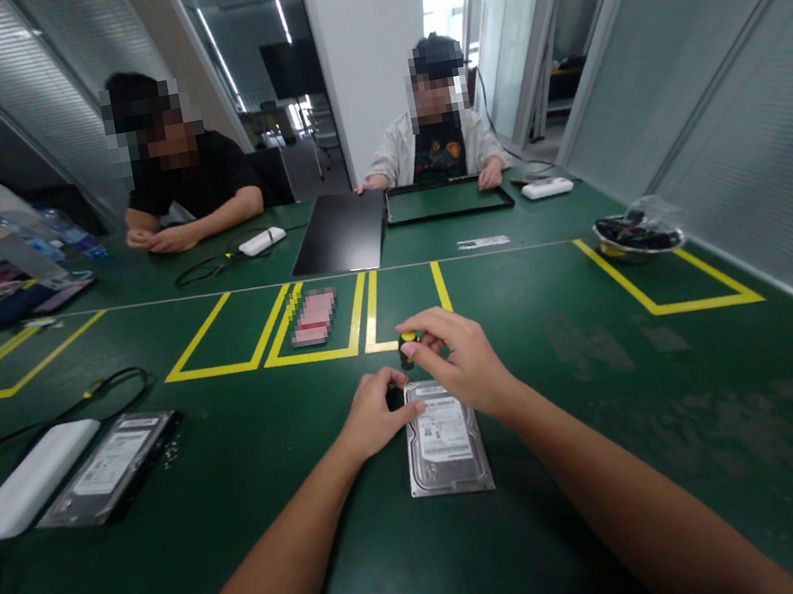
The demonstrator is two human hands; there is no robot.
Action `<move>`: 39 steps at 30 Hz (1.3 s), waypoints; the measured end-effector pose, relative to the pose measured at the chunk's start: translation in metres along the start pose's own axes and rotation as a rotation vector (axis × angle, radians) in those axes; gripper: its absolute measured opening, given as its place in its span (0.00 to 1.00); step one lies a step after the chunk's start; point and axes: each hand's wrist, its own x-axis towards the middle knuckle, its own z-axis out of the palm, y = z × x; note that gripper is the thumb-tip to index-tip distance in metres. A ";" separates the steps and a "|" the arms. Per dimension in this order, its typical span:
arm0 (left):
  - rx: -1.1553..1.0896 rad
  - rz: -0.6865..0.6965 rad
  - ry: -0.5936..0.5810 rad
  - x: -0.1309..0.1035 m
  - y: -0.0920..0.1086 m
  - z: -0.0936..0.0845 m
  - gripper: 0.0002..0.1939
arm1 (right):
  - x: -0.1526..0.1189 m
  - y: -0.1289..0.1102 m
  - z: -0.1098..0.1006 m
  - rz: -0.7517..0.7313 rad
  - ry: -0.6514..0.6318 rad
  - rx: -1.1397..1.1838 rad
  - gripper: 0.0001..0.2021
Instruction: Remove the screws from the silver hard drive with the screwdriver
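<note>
A silver hard drive [446,446] with a white label lies flat on the green table in front of me. My left hand [377,412] grips its upper left edge, thumb resting on the label and fingers curled by the far corner. Above the drive's far end, my right hand [463,352] pinches a stubby black-and-yellow screwdriver [407,338] between thumb and fingers. The tool stands roughly upright; its tip is too small to make out, so whether it touches the drive I cannot tell.
Left of me lie a second hard drive [117,465], a white power bank [28,482] and a black cable. A metal bowl [637,236] of dark parts stands at the right. Yellow tape outlines and a pink packet [315,318] are ahead. Three people sit across, one handling a black frame [451,214].
</note>
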 end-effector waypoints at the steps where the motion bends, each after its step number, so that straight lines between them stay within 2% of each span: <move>1: -0.004 -0.001 0.002 0.000 0.000 0.000 0.19 | 0.000 0.000 0.001 -0.009 0.000 -0.003 0.08; 9: -0.014 -0.043 0.046 0.002 -0.001 0.000 0.22 | 0.002 0.003 0.005 -0.079 0.023 -0.033 0.10; 14: -0.003 -0.025 0.056 0.004 -0.001 0.001 0.20 | 0.002 0.006 0.004 -0.119 0.025 -0.065 0.13; 19: -0.002 -0.013 0.072 0.004 -0.001 0.001 0.14 | 0.000 0.010 0.005 -0.099 0.055 -0.034 0.11; 29: -0.094 -0.034 0.082 0.004 -0.003 0.002 0.15 | 0.001 0.008 0.003 -0.147 0.048 -0.051 0.10; 39: -0.126 -0.048 0.091 0.003 -0.004 0.002 0.16 | 0.000 0.005 0.003 -0.116 0.076 -0.078 0.08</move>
